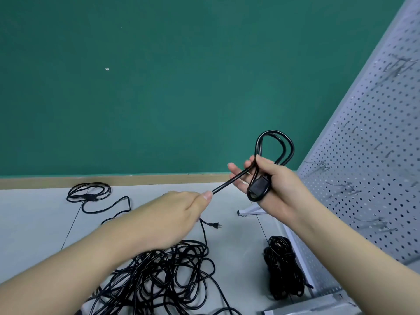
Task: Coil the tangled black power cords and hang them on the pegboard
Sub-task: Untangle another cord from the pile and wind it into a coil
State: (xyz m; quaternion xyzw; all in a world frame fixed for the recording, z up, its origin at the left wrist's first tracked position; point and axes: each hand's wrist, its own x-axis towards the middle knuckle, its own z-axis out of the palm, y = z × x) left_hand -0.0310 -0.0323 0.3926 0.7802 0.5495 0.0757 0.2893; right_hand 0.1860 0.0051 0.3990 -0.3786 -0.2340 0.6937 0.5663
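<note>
My right hand (276, 181) grips a black power cord (281, 144) wound into a few small loops, its boxy connector pressed under my thumb. A straight run of that cord slants down-left to my left hand (179, 212), which pinches it between thumb and fingers. Below my arms a big tangled pile of black cords (163, 276) lies on the pale floor, with a two-pin plug (215, 225) poking out. The grey pegboard (372, 160) with metal hooks (318, 164) stands at the right, close to my right hand.
A loosely looped cord (89, 194) lies at the back left by the green wall's wooden baseboard. A bundled black cord (284, 269) sits on the floor against the pegboard's base. The white foot of the pegboard stand (247, 211) juts out under my right hand.
</note>
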